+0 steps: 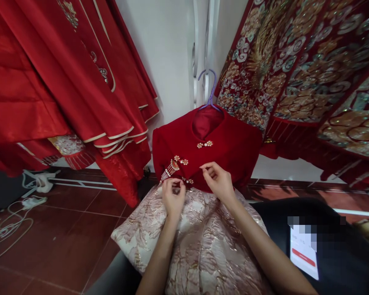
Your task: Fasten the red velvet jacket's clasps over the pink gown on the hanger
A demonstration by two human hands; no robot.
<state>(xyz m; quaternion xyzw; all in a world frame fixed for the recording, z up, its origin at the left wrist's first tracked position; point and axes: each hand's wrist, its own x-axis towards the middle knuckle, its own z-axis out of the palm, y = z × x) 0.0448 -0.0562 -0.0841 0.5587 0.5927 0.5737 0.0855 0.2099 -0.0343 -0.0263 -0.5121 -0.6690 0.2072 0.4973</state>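
A dark red velvet jacket (230, 149) hangs on a purple hanger (209, 88) in front of me, over a pale pink brocade skirt (203, 241). Pearl knot buttons (204, 144) and a red tassel ornament (172, 167) run down its front flap. My left hand (173, 196) is pinched at the lowest pearl button by the flap's hem. My right hand (217, 180) grips the edge of the flap just to the right, fingers curled on the fabric.
Red satin robes (64, 82) hang at the left, embroidered red and gold garments (310, 69) at the right. White cables (15, 217) lie on the red tile floor at the left. A phone screen (304, 254) glows on a black surface at the lower right.
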